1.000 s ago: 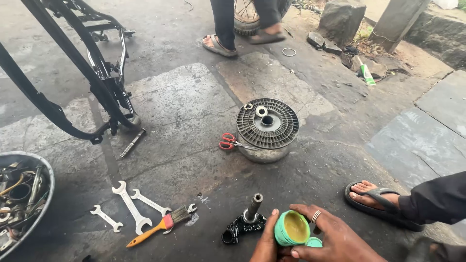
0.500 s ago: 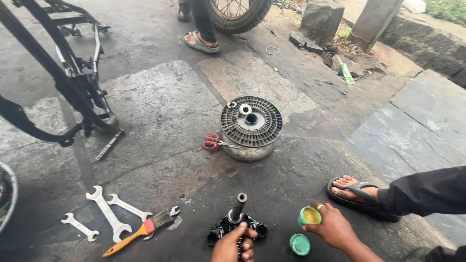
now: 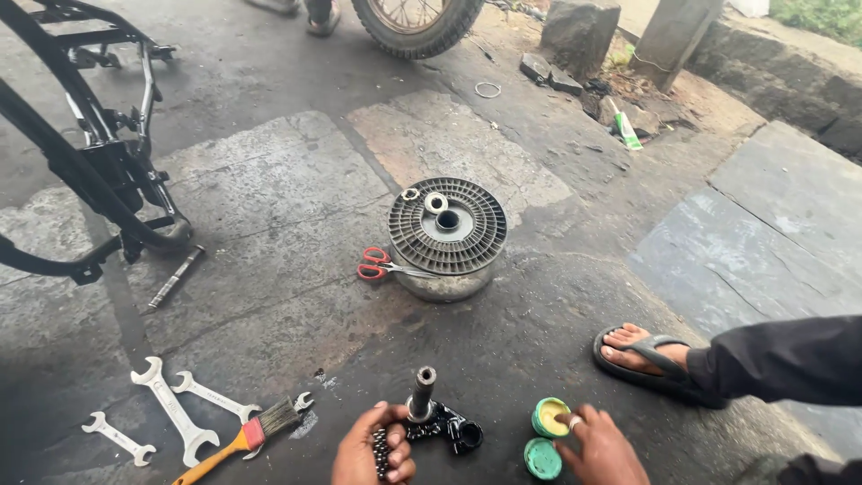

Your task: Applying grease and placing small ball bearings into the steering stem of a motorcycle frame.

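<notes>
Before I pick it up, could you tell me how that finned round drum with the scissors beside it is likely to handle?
The finned drum looks like solid metal, so probably heavy for its size. It rests flat on the wet concrete, so it should not roll unless tipped onto its rim. Two loose rings lie on top and would likely slide off if tilted.

Packaging obs | small round green tub (image 3: 549, 418), open, yellowish contents, on ground at 5 o'clock, right hand (image 3: 600, 449) fingers in it | green round lid (image 3: 542, 458) just beside tub, toward 6 o'clock | slim green-and-white packet (image 3: 627, 131) lying by stones, 1 o'clock | labels illegible, no signs or screens
</notes>
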